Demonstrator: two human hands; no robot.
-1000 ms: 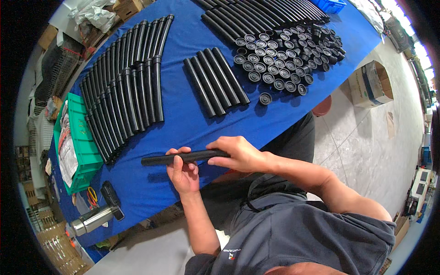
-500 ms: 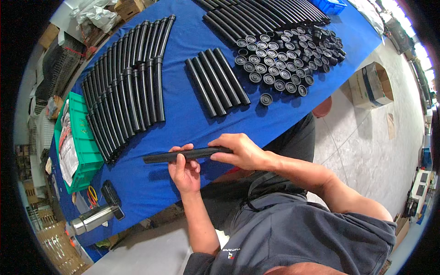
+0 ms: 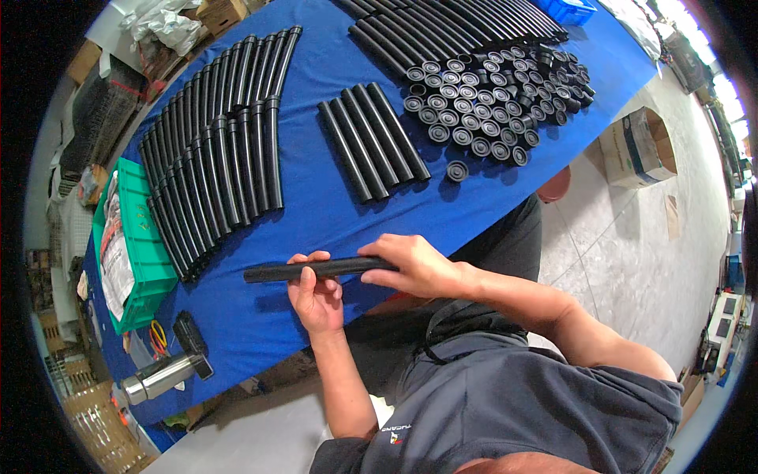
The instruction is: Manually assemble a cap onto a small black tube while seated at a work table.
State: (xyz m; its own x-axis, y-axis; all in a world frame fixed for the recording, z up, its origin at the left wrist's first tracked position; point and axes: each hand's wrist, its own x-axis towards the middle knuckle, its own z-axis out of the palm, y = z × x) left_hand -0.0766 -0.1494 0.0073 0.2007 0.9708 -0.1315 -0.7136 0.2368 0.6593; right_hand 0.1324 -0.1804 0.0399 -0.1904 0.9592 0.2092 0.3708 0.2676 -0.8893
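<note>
A black tube [image 3: 272, 272] lies level across both my hands, above the near edge of the blue cloth. My left hand [image 3: 316, 296] is closed round its middle, thumb in front and fingers behind. Round the right end, my right hand [image 3: 410, 267] is closed, and its palm hides that end; I cannot tell whether a cap is in there. Just beyond my hands, a few loose black tubes [image 3: 373, 142] rest side by side. To their right spreads a heap of round black caps [image 3: 482, 110], with one single cap [image 3: 457, 171] apart at its near edge.
Rows of capped black tubes [image 3: 213, 142] cover the left of the blue cloth [image 3: 300, 71]. More tubes [image 3: 466, 30] lie at the far side near a blue basket [image 3: 570, 11]. A green crate [image 3: 146, 253] and a steel flask [image 3: 162, 378] stand left. A cardboard box [image 3: 638, 148] is on the floor.
The tube and both hands have shifted very slightly; my grip on it looks the same. Nothing else on the cloth has moved.
</note>
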